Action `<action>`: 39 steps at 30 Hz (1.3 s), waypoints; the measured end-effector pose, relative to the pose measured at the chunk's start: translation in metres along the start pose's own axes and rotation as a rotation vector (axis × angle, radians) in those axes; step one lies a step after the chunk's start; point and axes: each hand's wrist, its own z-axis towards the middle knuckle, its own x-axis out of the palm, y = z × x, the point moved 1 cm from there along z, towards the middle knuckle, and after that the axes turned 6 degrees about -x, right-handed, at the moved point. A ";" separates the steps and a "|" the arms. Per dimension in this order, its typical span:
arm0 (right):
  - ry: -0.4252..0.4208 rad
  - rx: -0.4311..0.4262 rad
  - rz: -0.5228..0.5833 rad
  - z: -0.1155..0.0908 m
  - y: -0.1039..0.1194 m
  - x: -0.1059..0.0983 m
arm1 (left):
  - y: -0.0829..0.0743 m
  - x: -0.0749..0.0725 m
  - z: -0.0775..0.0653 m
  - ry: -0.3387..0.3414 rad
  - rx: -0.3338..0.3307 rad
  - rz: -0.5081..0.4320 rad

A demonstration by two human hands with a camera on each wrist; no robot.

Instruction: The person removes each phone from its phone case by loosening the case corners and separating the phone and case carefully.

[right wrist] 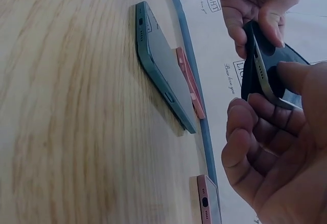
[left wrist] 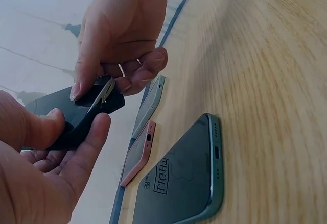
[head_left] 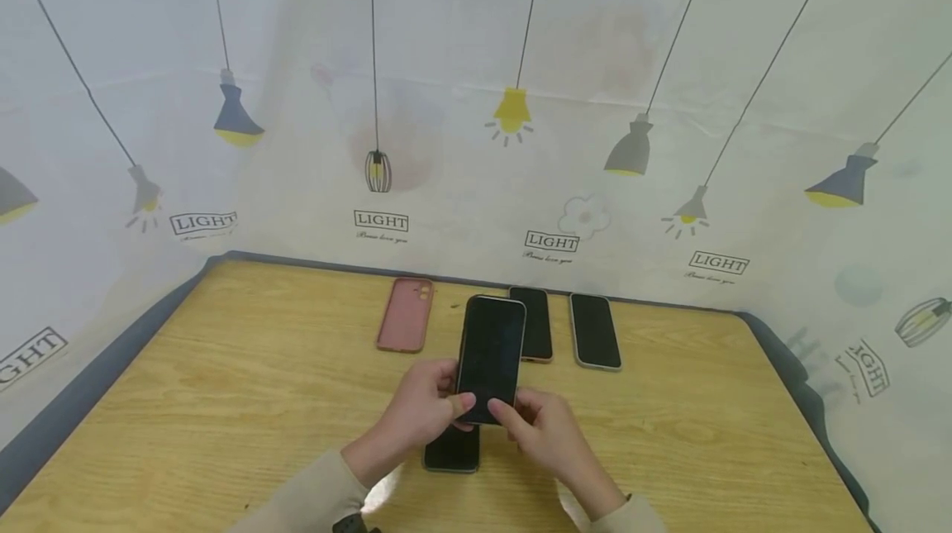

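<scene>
both hands had a grip. left hand (head_left: 422,406) grasped the dark phone (head_left: 492,351) and its black case (left wrist: 82,132) from the left side, thumb over the front, fingers underneath. right hand (head_left: 549,431) pinched the same pair at the lower right, thumb on the front by the bottom edge, fingers behind.

phone was held up off the desk (head_left: 223,401), in front of the body. at the bottom end the case lip stood apart from the phone's pale edge, speaker holes showing in both wrist views; upper end was too hidden to judge the fit.

step looked like working the soft case at that bottom end; on or off, couldn't tell. to do it well: left grip needed to be the steady one, firm on the sides, light on the glass. right thumb and fingertips were best used right at the corner, flexing the lip a bit at a time, one corner then the other, no yanking. main risk, as judged: the phone popping loose and dropping.

further out, a green-edged phone (head_left: 452,452) lay on the desk below the hands, so a slip could have hit it. pink case (head_left: 405,316), pink-edged phone (head_left: 537,326) and pale-edged phone (head_left: 596,332) lay toward the far edge, apart from both hands.
</scene>
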 end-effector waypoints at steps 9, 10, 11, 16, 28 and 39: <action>0.007 0.088 0.103 -0.003 0.008 -0.002 | 0.001 0.000 0.005 0.013 0.004 -0.009; 0.009 0.094 0.117 -0.002 0.008 -0.002 | 0.001 0.000 0.005 0.014 0.003 -0.010; 0.010 0.097 0.133 -0.002 0.008 -0.001 | 0.000 -0.001 0.006 0.017 0.001 -0.008; -0.014 0.088 0.201 -0.003 0.006 0.000 | 0.001 -0.004 0.008 0.029 -0.027 0.002; -0.115 0.217 0.425 -0.007 0.005 0.000 | 0.002 -0.013 0.010 0.181 -0.009 -0.034; -0.166 0.263 0.498 -0.008 0.003 -0.001 | 0.003 -0.012 0.010 0.144 -0.047 -0.059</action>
